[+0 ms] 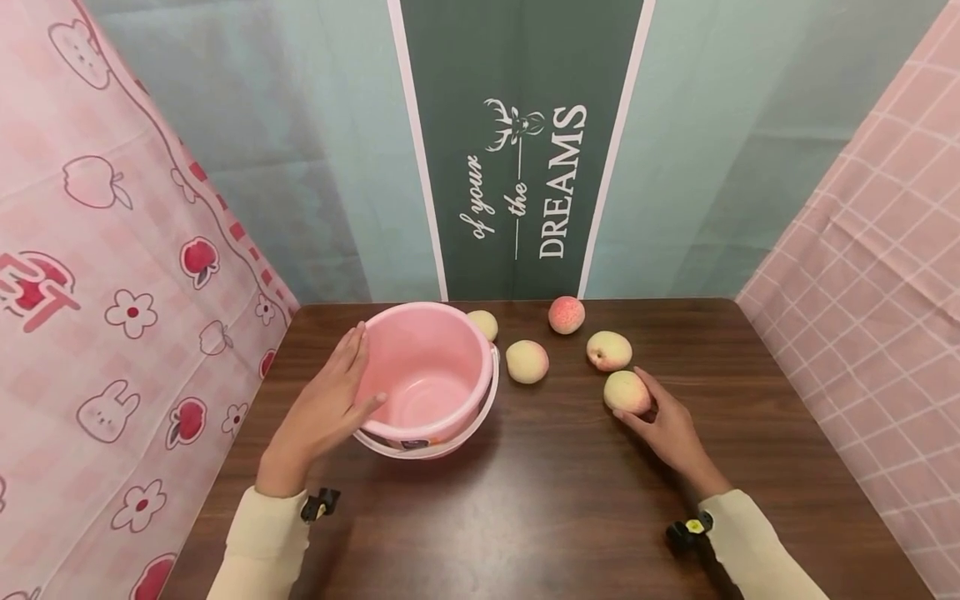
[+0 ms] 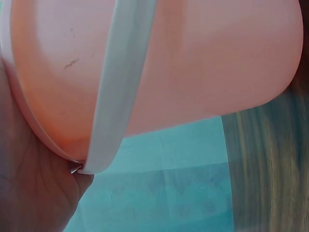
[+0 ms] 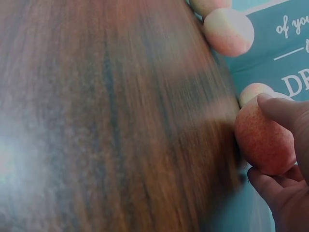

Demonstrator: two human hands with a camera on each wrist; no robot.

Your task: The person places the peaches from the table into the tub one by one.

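A pink plastic bucket (image 1: 420, 367) stands on the left of the table, with its white handle (image 2: 120, 77) lowered against the side. My left hand (image 1: 333, 392) rests on the bucket's left rim, fingers straight along it and thumb reaching over the opening. On the right, my right hand (image 1: 671, 425) pinches a pale yellow and pink peach (image 1: 627, 392) between thumb and fingers. The right wrist view shows the red, speckled side of that peach (image 3: 265, 137). Just beyond it lies another pale peach (image 1: 609, 351).
A red peach (image 1: 566, 315) lies near the back edge of the brown wooden table (image 1: 540, 500). One pale peach (image 1: 527, 362) sits right of the bucket, and another (image 1: 483, 324) is partly hidden behind it. Patterned cloths (image 1: 862, 250) hang around the table.
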